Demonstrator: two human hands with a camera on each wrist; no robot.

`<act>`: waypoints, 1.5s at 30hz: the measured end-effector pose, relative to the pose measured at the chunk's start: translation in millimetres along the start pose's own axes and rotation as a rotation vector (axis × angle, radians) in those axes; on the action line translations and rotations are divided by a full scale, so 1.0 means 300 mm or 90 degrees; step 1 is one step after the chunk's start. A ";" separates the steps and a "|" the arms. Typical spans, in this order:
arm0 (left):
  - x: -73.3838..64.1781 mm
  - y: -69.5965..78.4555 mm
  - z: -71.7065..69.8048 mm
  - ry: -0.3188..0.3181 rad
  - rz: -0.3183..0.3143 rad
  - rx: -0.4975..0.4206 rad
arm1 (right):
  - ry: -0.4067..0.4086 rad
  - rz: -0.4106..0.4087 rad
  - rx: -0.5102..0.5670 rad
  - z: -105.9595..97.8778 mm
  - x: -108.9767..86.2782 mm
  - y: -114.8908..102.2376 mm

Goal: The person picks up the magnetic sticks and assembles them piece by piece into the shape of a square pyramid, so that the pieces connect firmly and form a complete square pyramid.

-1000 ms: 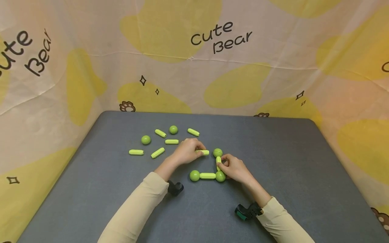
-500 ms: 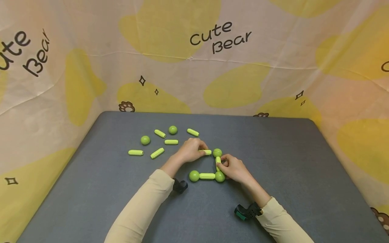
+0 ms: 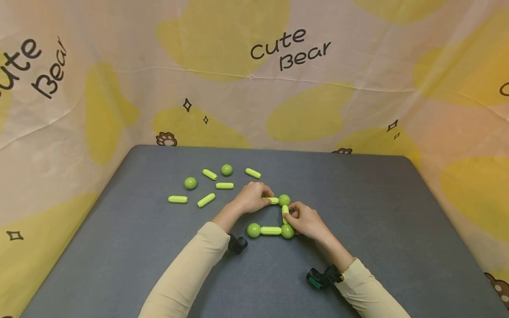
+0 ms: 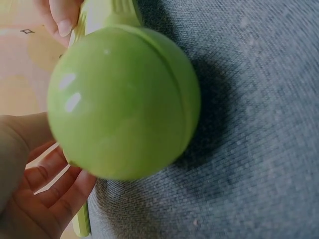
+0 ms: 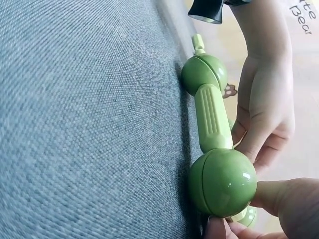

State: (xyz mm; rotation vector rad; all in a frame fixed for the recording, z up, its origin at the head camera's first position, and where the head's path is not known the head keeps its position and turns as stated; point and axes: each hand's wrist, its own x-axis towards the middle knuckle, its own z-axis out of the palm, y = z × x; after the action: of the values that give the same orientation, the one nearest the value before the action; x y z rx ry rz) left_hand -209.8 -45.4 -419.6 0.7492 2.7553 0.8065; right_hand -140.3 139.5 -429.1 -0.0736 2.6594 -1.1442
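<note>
My left hand pinches a pale green ribbed rod, whose right end meets a green ball. From that ball a second rod runs toward me to a corner ball; my right hand pinches this second rod, with its fingers close to the corner ball. A third rod joins the corner ball to a left ball. In the left wrist view a large ball hides part of the left fingers. How deep the left hand's rod sits in its ball, I cannot tell.
Loose on the grey table, left of the hands, lie several rods and two balls, one nearer and one farther. A printed cloth stands around the back and sides. Each wrist wears a black camera.
My left hand has moved slightly right, bringing its rod from apart to touching the far ball. The right hand has stayed in place on its rod.
</note>
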 end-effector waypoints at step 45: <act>-0.030 -0.019 -0.052 0.023 0.002 -0.054 | 0.041 -0.079 -0.058 -0.035 0.110 0.000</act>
State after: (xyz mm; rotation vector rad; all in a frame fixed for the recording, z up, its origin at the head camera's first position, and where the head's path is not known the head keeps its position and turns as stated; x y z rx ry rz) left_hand -209.1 -61.2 -409.5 0.7297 2.7316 0.9403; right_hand -174.8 142.2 -428.9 -0.2240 2.7980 -1.0770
